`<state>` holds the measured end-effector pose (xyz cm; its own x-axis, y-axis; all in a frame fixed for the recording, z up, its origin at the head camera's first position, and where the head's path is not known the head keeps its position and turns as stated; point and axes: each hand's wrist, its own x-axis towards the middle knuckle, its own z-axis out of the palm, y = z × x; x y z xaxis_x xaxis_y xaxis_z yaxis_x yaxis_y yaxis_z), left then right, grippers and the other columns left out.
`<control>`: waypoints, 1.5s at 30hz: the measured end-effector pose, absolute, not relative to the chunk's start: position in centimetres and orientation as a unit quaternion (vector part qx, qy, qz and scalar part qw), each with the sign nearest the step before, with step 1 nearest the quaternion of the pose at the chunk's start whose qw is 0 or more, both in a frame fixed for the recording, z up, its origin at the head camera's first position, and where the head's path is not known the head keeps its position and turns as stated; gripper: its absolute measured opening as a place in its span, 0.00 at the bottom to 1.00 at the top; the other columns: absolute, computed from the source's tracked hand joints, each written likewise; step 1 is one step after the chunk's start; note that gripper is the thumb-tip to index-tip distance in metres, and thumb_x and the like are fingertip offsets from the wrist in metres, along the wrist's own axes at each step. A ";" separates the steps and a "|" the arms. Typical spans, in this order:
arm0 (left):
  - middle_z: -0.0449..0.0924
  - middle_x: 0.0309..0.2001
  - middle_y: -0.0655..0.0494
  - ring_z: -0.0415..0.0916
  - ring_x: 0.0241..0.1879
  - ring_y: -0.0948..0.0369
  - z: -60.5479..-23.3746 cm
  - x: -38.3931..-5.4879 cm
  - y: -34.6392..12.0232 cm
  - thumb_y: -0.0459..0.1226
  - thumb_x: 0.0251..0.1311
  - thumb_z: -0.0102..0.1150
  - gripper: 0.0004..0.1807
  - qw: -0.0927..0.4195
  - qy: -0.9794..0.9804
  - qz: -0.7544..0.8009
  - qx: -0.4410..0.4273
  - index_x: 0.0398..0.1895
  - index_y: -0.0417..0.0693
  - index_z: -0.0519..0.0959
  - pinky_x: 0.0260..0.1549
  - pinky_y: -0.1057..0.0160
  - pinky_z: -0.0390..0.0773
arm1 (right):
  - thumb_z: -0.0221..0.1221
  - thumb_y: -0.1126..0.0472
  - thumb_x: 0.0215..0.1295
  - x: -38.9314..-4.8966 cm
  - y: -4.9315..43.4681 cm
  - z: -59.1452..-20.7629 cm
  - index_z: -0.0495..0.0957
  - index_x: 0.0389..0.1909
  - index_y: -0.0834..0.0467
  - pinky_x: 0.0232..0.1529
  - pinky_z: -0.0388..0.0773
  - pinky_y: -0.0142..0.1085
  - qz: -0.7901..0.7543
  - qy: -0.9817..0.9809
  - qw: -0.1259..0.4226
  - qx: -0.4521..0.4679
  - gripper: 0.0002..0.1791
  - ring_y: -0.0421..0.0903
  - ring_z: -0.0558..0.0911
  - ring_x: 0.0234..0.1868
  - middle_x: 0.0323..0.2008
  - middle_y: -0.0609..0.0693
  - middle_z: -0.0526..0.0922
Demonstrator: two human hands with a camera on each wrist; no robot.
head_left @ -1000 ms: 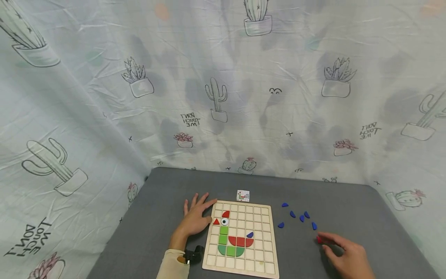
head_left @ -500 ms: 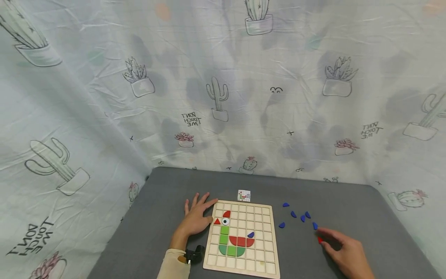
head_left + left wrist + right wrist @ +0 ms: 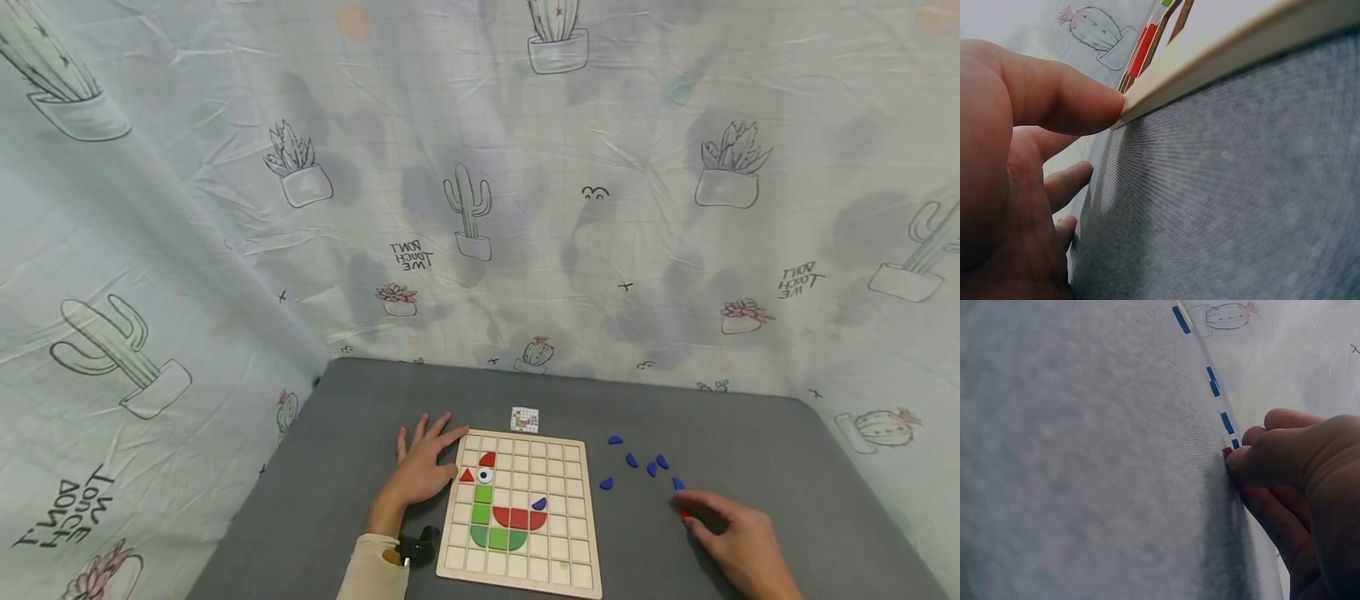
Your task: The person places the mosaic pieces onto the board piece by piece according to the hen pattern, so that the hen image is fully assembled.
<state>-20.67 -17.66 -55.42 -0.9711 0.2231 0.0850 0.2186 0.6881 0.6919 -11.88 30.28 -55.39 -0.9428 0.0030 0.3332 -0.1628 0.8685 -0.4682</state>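
Note:
A wooden grid board (image 3: 557, 575) lies on the table, with green, red and blue flat pieces, a red triangle (image 3: 467, 475) and a round eye piece (image 3: 485, 476) in its cells. At its left edge rests my left hand (image 3: 422, 468), fingers spread, thumb touching the rim; the left wrist view shows the thumb (image 3: 1079, 103) against the board's side (image 3: 1210, 65). My right hand (image 3: 738, 533) pinches a small red piece (image 3: 685, 516) between thumb and fingers, right of the board. In the right wrist view only a corner of the red piece (image 3: 1227, 452) shows; the rest is hidden.
Several loose blue half-round pieces (image 3: 632, 460) lie between the board and my right hand. Behind the board sits a small printed picture card (image 3: 525, 420). A cactus-print curtain (image 3: 480, 208) hangs past the far table edge.
My right fingers have closed in on the red piece, covering more of it, and the hand has shifted slightly left. The left hand and the board stay put.

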 end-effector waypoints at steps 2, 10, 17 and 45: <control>0.60 0.86 0.40 0.39 0.88 0.32 -55.4 -20.6 -17.7 0.30 0.62 0.62 0.35 0.002 0.918 0.377 0.120 0.76 0.53 0.80 0.79 0.23 0.26 | 0.83 0.66 0.51 -11.8 30.1 -55.4 0.94 0.44 0.43 0.44 0.90 0.45 0.257 -0.951 0.168 0.041 0.20 0.34 0.91 0.43 0.40 0.38 0.95; 0.60 0.86 0.41 0.39 0.88 0.32 -55.5 -20.6 -17.7 0.31 0.62 0.62 0.36 0.006 0.918 0.379 0.119 0.77 0.53 0.79 0.80 0.24 0.26 | 0.83 0.70 0.49 -11.2 28.0 -54.8 0.93 0.43 0.50 0.38 0.84 0.22 0.299 -0.930 0.207 0.058 0.20 0.29 0.89 0.38 0.37 0.42 0.95; 0.59 0.86 0.41 0.39 0.88 0.33 -55.4 -20.7 -17.8 0.31 0.63 0.62 0.36 0.008 0.917 0.379 0.121 0.77 0.54 0.79 0.80 0.24 0.25 | 0.83 0.72 0.47 -9.7 22.6 -54.4 0.93 0.42 0.50 0.38 0.88 0.28 0.349 -0.905 0.216 0.112 0.22 0.31 0.90 0.37 0.37 0.39 0.94; 0.58 0.87 0.41 0.38 0.88 0.33 -55.3 -20.8 -17.8 0.31 0.63 0.62 0.36 0.010 0.917 0.378 0.124 0.78 0.54 0.78 0.80 0.24 0.24 | 0.77 0.71 0.60 -8.9 7.7 -56.5 0.90 0.50 0.54 0.47 0.82 0.20 0.399 -0.822 0.138 0.384 0.18 0.35 0.87 0.41 0.41 0.43 0.91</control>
